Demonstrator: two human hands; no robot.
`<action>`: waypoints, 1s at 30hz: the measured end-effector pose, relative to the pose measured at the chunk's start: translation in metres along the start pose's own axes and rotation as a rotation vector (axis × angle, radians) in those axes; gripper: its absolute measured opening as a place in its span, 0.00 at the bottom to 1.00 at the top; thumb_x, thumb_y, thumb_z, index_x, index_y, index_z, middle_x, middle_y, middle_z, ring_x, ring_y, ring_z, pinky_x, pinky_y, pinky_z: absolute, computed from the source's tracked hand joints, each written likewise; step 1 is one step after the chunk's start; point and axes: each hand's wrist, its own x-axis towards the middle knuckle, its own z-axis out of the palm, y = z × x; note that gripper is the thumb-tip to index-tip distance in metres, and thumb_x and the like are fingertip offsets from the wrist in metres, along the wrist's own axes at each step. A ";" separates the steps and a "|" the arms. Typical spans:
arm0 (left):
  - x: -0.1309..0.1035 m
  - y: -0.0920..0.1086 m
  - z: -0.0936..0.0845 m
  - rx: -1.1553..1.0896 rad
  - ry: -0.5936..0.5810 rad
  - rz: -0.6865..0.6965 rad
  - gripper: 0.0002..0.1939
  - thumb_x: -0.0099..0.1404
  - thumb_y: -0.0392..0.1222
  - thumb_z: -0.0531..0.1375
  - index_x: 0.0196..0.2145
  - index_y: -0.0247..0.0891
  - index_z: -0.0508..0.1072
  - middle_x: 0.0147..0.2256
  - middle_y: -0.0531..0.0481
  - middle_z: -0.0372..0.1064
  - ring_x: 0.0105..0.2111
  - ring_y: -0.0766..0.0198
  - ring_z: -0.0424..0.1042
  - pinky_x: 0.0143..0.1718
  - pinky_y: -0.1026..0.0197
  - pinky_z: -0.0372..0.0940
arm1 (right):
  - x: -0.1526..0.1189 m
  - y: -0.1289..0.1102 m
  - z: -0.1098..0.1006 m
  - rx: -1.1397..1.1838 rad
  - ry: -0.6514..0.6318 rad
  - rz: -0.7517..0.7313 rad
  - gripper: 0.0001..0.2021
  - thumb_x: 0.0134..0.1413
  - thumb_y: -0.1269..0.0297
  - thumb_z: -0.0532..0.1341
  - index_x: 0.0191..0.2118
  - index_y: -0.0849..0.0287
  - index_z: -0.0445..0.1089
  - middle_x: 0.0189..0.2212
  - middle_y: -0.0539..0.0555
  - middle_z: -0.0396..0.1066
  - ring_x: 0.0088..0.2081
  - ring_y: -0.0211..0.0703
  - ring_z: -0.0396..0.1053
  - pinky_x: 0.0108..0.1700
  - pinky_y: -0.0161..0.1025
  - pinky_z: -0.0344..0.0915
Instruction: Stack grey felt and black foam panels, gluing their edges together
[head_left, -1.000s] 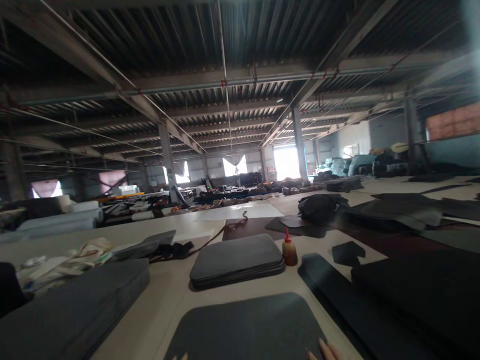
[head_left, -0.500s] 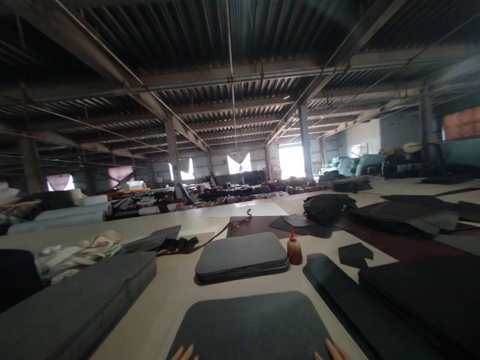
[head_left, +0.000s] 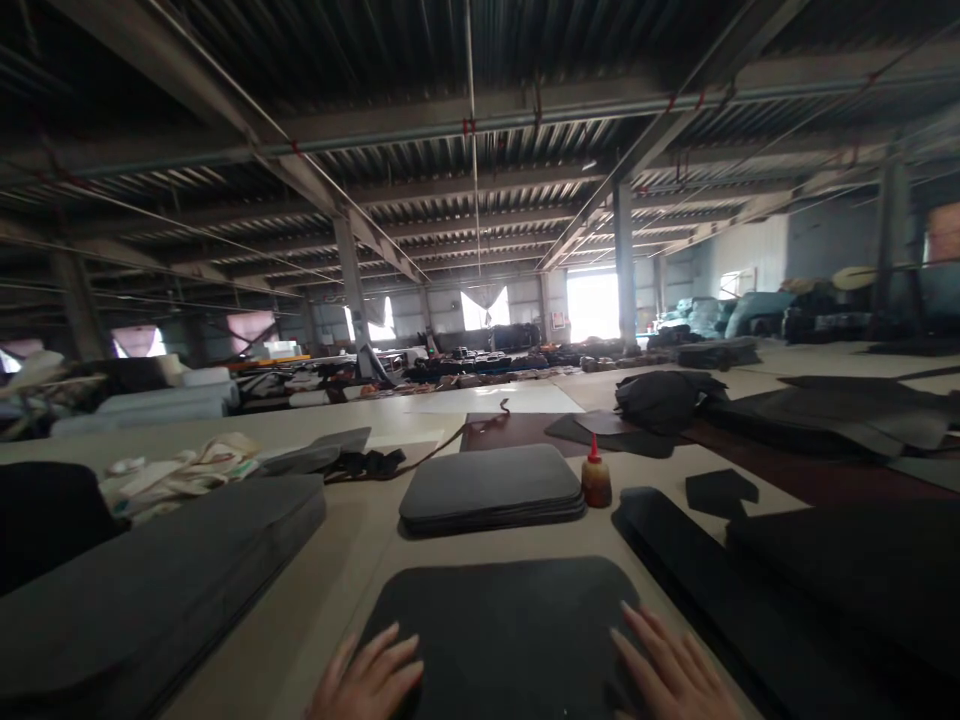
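In front of me a dark grey panel (head_left: pixel 510 620) with rounded corners lies on the pale table. Flat on its left edge rests my left hand (head_left: pixel 371 675), fingers stretched out. My right hand (head_left: pixel 667 665) lies over the right edge, its fingers spread too. Neither hand grips anything, and the panel's near edge is out of view. Just beyond it sits a stack of similar grey rounded panels (head_left: pixel 491 485). A squeeze bottle (head_left: pixel 596 478) with a red nozzle and brownish contents stands upright beside that stack.
To the left lies a thick stack of grey sheets (head_left: pixel 172 560), with pale cloth (head_left: pixel 184 475) behind it. Long dark strips (head_left: pixel 697 580) and a large dark stack (head_left: pixel 855 570) fill the right. Farther back are a crumpled dark bundle (head_left: pixel 664 398) and grey pieces (head_left: pixel 840 425).
Both hands have come farther into view over the panel's sides, with more of the fingers showing. The scene has shifted slightly up and to the right as my head moved.
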 end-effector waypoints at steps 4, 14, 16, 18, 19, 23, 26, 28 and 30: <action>0.042 0.032 0.021 0.006 0.023 0.158 0.30 0.71 0.60 0.53 0.68 0.58 0.54 0.65 0.49 0.59 0.65 0.47 0.59 0.63 0.42 0.61 | 0.053 -0.055 -0.001 0.098 -0.112 -0.155 0.36 0.58 0.43 0.63 0.67 0.54 0.62 0.66 0.65 0.55 0.63 0.69 0.59 0.57 0.61 0.67; 0.036 0.070 0.014 -0.004 -0.105 0.173 0.27 0.73 0.59 0.48 0.67 0.63 0.50 0.66 0.53 0.54 0.65 0.48 0.57 0.62 0.43 0.62 | 0.032 -0.073 0.064 0.171 -0.182 -0.263 0.24 0.70 0.51 0.52 0.65 0.54 0.65 0.62 0.63 0.62 0.60 0.60 0.65 0.58 0.51 0.67; 0.037 0.072 0.011 -0.057 -0.120 0.161 0.28 0.73 0.60 0.49 0.67 0.62 0.51 0.67 0.52 0.52 0.66 0.46 0.55 0.64 0.41 0.59 | 0.036 -0.079 0.053 0.230 -0.282 -0.177 0.26 0.69 0.48 0.52 0.65 0.54 0.65 0.64 0.64 0.59 0.62 0.63 0.62 0.61 0.57 0.63; 0.039 0.074 0.006 -0.121 -0.145 0.149 0.29 0.71 0.61 0.52 0.67 0.60 0.54 0.67 0.49 0.51 0.67 0.44 0.53 0.64 0.38 0.57 | 0.044 -0.085 0.030 0.303 -0.398 -0.096 0.29 0.67 0.44 0.54 0.66 0.55 0.64 0.66 0.65 0.56 0.65 0.67 0.57 0.63 0.63 0.57; 0.040 0.076 0.000 -0.153 -0.171 0.148 0.31 0.70 0.63 0.53 0.67 0.58 0.57 0.67 0.47 0.52 0.67 0.42 0.53 0.64 0.37 0.57 | 0.049 -0.087 0.015 0.339 -0.460 -0.066 0.32 0.64 0.42 0.55 0.66 0.57 0.63 0.66 0.65 0.54 0.66 0.68 0.55 0.64 0.64 0.55; 0.048 0.079 -0.038 -0.266 -0.140 0.056 0.30 0.68 0.64 0.55 0.64 0.52 0.65 0.64 0.45 0.61 0.64 0.46 0.60 0.65 0.37 0.54 | 0.076 -0.085 -0.043 0.402 -0.581 0.020 0.37 0.65 0.43 0.54 0.70 0.65 0.55 0.69 0.67 0.45 0.69 0.66 0.44 0.67 0.65 0.47; 0.061 0.069 -0.055 -0.233 -0.093 -0.088 0.29 0.71 0.60 0.52 0.65 0.48 0.63 0.66 0.46 0.58 0.66 0.49 0.56 0.68 0.38 0.48 | 0.092 -0.076 -0.059 0.344 -0.595 0.090 0.35 0.68 0.47 0.49 0.70 0.68 0.53 0.70 0.67 0.43 0.71 0.62 0.40 0.69 0.61 0.42; 0.069 0.057 -0.049 -0.171 -0.122 -0.191 0.32 0.71 0.59 0.50 0.67 0.42 0.59 0.69 0.44 0.50 0.69 0.48 0.48 0.68 0.38 0.45 | 0.096 -0.069 -0.055 0.285 -0.602 0.140 0.36 0.69 0.45 0.47 0.70 0.70 0.53 0.70 0.68 0.43 0.71 0.63 0.40 0.69 0.60 0.41; 0.074 0.046 -0.034 -0.111 -0.128 -0.261 0.34 0.72 0.59 0.48 0.68 0.39 0.56 0.70 0.43 0.46 0.70 0.48 0.44 0.68 0.40 0.45 | 0.095 -0.062 -0.045 0.235 -0.584 0.171 0.39 0.68 0.42 0.45 0.70 0.71 0.52 0.70 0.69 0.44 0.71 0.63 0.40 0.69 0.59 0.39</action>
